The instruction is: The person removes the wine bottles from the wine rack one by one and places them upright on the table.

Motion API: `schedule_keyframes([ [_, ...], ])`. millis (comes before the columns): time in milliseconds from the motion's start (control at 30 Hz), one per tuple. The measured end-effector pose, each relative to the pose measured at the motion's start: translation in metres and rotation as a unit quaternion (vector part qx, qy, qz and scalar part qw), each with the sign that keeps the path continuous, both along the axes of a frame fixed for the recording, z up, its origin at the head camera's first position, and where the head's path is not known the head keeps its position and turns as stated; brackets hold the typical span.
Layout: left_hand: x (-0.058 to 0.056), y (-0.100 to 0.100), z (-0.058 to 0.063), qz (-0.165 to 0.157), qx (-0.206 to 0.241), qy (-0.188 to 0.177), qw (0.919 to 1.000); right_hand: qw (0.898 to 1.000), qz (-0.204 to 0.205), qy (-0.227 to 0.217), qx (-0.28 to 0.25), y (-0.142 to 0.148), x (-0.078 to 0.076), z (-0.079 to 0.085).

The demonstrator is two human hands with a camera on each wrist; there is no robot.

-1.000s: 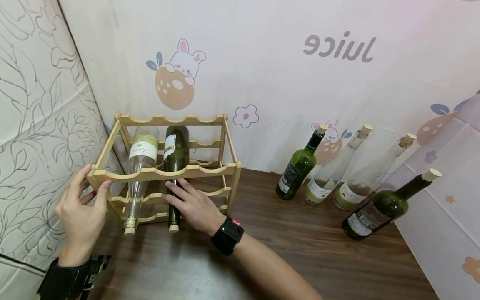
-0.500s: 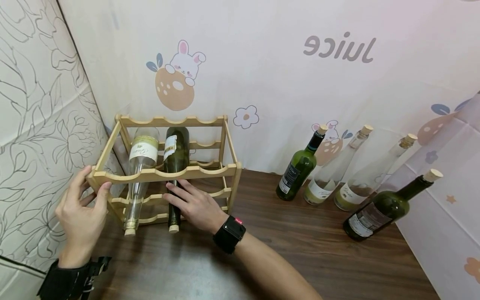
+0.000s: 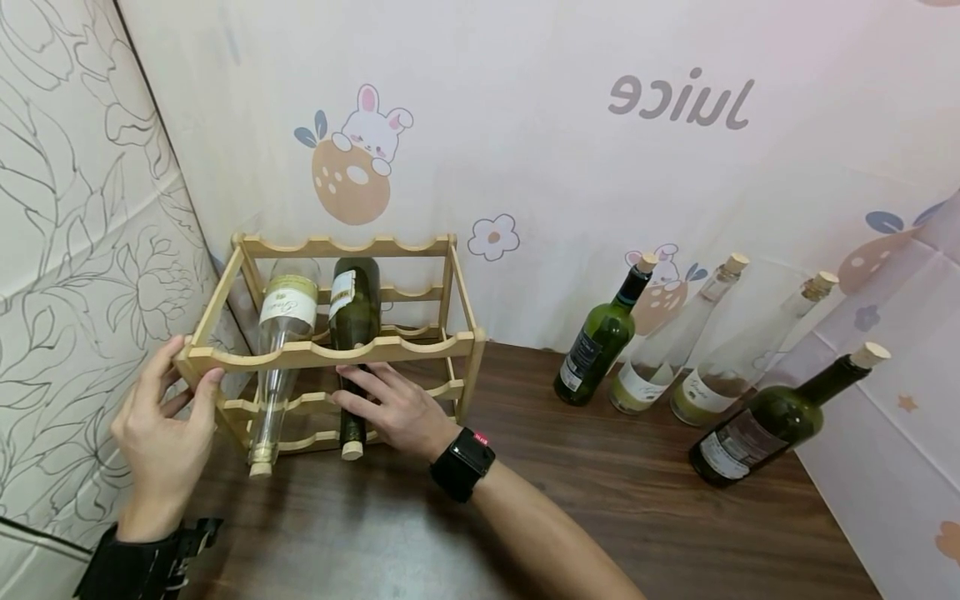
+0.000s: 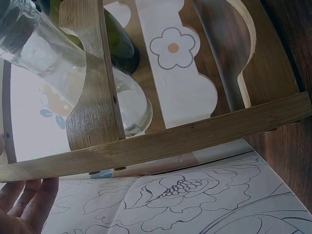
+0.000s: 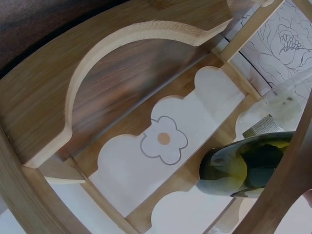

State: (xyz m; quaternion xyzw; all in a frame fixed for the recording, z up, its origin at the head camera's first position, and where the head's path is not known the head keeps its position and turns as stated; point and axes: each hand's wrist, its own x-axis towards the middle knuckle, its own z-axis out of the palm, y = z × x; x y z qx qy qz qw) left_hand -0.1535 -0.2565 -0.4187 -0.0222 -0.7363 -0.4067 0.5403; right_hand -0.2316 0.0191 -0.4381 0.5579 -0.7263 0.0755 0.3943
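My left hand holds the front left corner of a wooden wine rack, thumb in front and fingers at its outer side. In the left wrist view its fingers show beside the rack's side bar. My right hand grips the neck of a dark green wine bottle, below the top front rail. That bottle lies in the rack, its corked neck pointing toward me. To its left lies a clear wine bottle, also corked. The green bottle's base shows in the right wrist view; the right hand is mostly hidden there.
On the wooden table at the right stand several corked bottles: a green one, two clear ones and a dark green one. Printed cloth hangs behind, and a line-drawn panel borders the left.
The green bottle has slid slightly back into the rack, with my right hand moving along at its neck. My left hand stays on the rack corner. The head view has tilted a little.
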Motion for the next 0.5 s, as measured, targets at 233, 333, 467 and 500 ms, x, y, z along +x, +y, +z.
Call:
schedule_keyframes([
  [233,0.0009,0.0004,0.0,-0.001,-0.001,-0.002,1.0,1.0,-0.006,-0.006,0.002,0.0002,-0.0016,-0.0008],
  [333,0.0012,0.0003,-0.0003,0.001,-0.001,-0.004,1.0,1.0,-0.006,-0.005,0.004,0.0011,-0.0022,-0.001],
  [467,0.0008,0.0005,-0.0004,0.002,0.001,-0.004,1.0,1.0,-0.008,-0.004,0.009,0.0018,-0.0031,0.0004],
  [500,0.0006,0.0005,-0.0003,0.002,0.001,-0.003,1.0,1.0,-0.008,-0.003,0.009,0.0018,-0.0033,0.0009],
])
